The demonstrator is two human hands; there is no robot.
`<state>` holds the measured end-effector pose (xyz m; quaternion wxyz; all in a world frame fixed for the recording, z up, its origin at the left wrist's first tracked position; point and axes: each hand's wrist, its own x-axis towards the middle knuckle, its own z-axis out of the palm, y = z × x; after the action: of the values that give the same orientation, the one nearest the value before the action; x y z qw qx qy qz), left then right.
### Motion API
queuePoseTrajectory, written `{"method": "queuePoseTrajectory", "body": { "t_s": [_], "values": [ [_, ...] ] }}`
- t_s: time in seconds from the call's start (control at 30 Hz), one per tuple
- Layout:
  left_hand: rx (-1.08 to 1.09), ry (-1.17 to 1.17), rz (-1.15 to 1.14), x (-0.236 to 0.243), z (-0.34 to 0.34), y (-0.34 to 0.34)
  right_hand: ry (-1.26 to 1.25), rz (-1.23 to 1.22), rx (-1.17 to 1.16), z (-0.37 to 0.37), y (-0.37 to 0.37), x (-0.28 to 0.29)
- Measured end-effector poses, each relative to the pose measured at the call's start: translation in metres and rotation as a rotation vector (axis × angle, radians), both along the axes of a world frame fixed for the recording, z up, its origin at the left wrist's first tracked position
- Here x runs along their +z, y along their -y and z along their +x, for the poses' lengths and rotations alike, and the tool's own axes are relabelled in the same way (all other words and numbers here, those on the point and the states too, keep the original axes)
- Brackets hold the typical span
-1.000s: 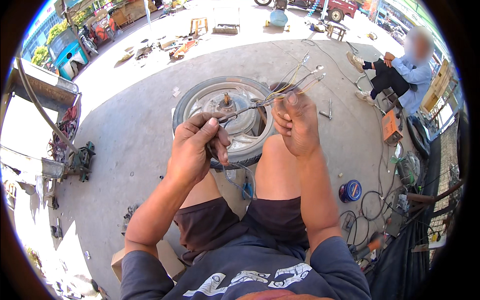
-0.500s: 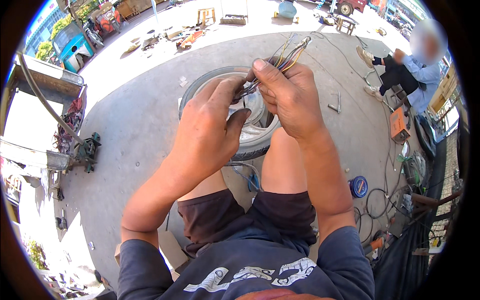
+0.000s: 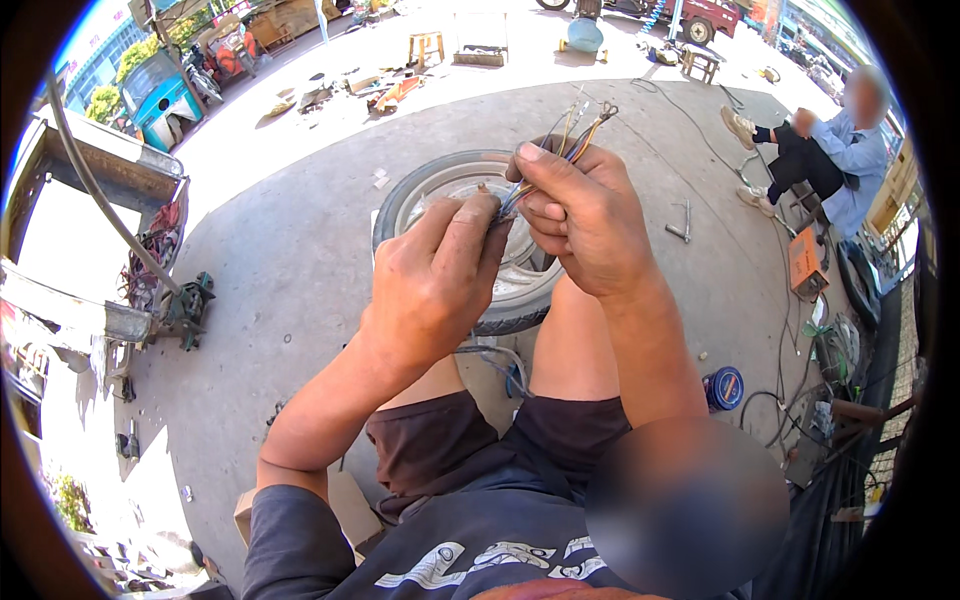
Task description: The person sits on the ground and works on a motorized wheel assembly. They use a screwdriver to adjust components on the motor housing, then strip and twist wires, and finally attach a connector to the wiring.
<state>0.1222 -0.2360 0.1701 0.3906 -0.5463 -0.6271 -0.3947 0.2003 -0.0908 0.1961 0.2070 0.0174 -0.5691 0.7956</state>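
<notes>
A bundle of thin coloured wires, yellow, dark and pale, with stripped or terminated tips, is gripped between both hands above a wheel lying flat on the ground. My right hand is closed on the bundle, thumb over it, and the loose ends fan out above. My left hand, back upward, pinches the same bundle just below and left of the right thumb; its fingertips are partly hidden. A grey cable hangs under the hands between my knees, and the wheel's hub is mostly covered by my hands.
A seated person in a light shirt is at the right, near an orange box machine, hoses and a blue round tub. An L-shaped tool lies on the concrete. Metal frame stands left; stools and scattered parts sit behind.
My left hand has risen and moved right from the cable, turning back-up, to pinch the wires beside my right hand. The spread wire ends are now more bunched and tilted upward.
</notes>
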Motion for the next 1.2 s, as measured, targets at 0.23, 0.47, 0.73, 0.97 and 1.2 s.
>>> {"method": "queuePoseTrajectory", "body": {
  "t_s": [0.23, 0.47, 0.73, 0.97, 1.2],
  "values": [
    [0.032, -0.039, -0.038, -0.003, -0.004, 0.005, -0.061, 0.029, -0.018, -0.002, 0.002, -0.006],
    [-0.003, 0.102, -0.011, 0.001, -0.011, 0.005, -0.192, 0.130, -0.090, -0.006, 0.007, -0.011],
    [-0.455, 0.950, -0.155, 0.018, -0.012, 0.015, -0.182, 0.099, -0.059, -0.011, 0.002, -0.015],
    [-0.426, 0.934, -0.307, 0.025, -0.025, 0.021, -0.213, 0.128, -0.041, -0.014, 0.004, -0.012],
    [-0.436, 0.954, -0.233, 0.023, -0.023, 0.019, -0.190, 0.066, -0.008, -0.014, 0.004, -0.011]
  ]
}}
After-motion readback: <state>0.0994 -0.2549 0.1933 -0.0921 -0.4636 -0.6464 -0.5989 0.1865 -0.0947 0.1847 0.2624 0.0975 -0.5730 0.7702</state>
